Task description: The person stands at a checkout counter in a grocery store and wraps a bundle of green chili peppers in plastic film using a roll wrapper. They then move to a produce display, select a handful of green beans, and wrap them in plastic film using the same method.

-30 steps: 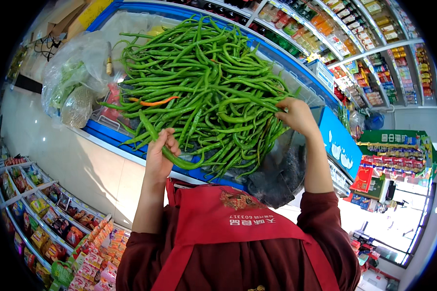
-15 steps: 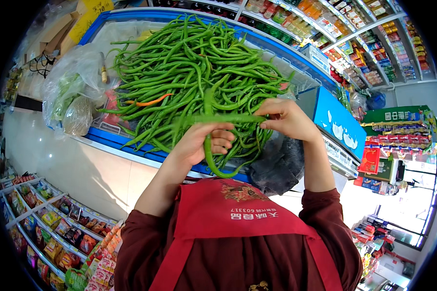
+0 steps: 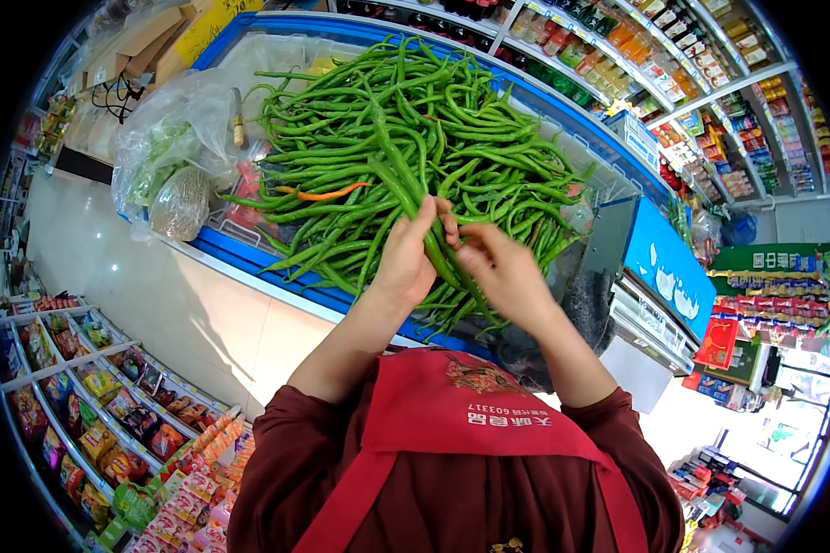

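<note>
Long green chili peppers (image 3: 406,180) stand slanted in my left hand (image 3: 409,256), which is closed around them, thumb toward the far side. Their lower ends run down past my fingers toward the apron. My right hand (image 3: 505,276) is close against the same peppers, with bent fingers near my left fingertips. It is smeared by motion, so whether it grips them cannot be made out. Beneath and beyond both hands spreads a big heap of green chili peppers (image 3: 323,152). One orange-red chili pepper (image 3: 327,192) lies on the heap's left side.
The heap lies on a blue-rimmed chest case (image 3: 249,267). At its left are a clear plastic bag (image 3: 189,129) of greens, a netted melon (image 3: 181,205) and a knife (image 3: 238,124). A blue-topped box-shaped device (image 3: 669,258) and dark plastic bag (image 3: 586,295) are at right.
The pepper that lay crosswise between my hands now stands lengthwise in my left hand with another. My right hand has come down and inward. The view has shifted slightly.
</note>
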`<state>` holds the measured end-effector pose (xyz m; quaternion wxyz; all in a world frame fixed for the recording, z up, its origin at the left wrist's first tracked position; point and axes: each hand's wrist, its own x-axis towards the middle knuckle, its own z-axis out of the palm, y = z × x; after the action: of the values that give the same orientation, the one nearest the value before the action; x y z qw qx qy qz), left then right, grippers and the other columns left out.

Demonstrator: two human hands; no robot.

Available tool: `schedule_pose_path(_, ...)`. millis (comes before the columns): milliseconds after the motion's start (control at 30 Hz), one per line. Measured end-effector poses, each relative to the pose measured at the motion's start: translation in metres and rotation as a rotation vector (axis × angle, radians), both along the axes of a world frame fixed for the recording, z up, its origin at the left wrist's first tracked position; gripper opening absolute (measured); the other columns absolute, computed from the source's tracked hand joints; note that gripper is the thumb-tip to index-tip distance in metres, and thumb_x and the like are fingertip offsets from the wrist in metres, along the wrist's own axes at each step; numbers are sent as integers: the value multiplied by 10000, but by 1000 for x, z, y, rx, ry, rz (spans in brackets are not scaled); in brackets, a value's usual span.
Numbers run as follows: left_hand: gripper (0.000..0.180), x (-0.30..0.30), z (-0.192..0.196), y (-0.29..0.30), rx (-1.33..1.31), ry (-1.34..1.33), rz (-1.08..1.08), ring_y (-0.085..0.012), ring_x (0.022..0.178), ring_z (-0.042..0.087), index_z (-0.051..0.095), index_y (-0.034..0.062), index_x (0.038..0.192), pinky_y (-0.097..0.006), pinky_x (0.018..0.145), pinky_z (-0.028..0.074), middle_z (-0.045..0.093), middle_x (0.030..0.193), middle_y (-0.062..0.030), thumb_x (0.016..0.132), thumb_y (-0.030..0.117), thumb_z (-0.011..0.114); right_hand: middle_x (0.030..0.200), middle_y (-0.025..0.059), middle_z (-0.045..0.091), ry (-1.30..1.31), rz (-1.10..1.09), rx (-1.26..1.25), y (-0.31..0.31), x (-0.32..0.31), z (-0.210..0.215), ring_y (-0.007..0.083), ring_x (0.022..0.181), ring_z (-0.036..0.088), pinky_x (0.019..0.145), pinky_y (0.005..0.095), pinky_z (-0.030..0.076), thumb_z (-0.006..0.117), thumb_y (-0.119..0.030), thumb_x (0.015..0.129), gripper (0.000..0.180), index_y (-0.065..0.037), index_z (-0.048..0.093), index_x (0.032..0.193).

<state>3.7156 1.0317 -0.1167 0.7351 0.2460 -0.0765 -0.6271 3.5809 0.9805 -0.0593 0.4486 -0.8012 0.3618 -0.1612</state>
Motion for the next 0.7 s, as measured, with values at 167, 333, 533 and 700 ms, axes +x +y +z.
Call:
schedule_pose_path(167,342,11,-3,-1,38,7,24,-209,778,533,503,30,1031,-344,794,431,558,810,-73,955,342,384,723,109,609,38,15,100,4,1,-19,204,631,593,591,309,464,622,-160,824,291,10,514,1034)
schedule_pose_path(333,321,21,-2,1,-19,96,-1,-195,795,531,480,57,1144,-378,834,423,546,834,-53,947,300,407,757,36,622,27,293,540,-13,-14,-25,97,683,563,639,255,453,535,-158,895,176,6,566,950)
schedule_pose_path(533,447,20,-23,9,-131,418,-316,-75,543,351,385,74,1311,-252,602,317,337,544,59,929,297,446,760,72,652,224,624,342,-58,-16,-23,146,712,623,658,280,486,528,-179,886,197,-9,627,881)
schedule_pose_path(700,317,17,-30,11,41,463,-197,-82,444,290,454,133,730,-250,513,296,282,478,65,954,349,392,788,134,650,309,-180,-331,-161,-8,-75,320,730,619,659,422,487,576,-198,799,175,-79,665,891)
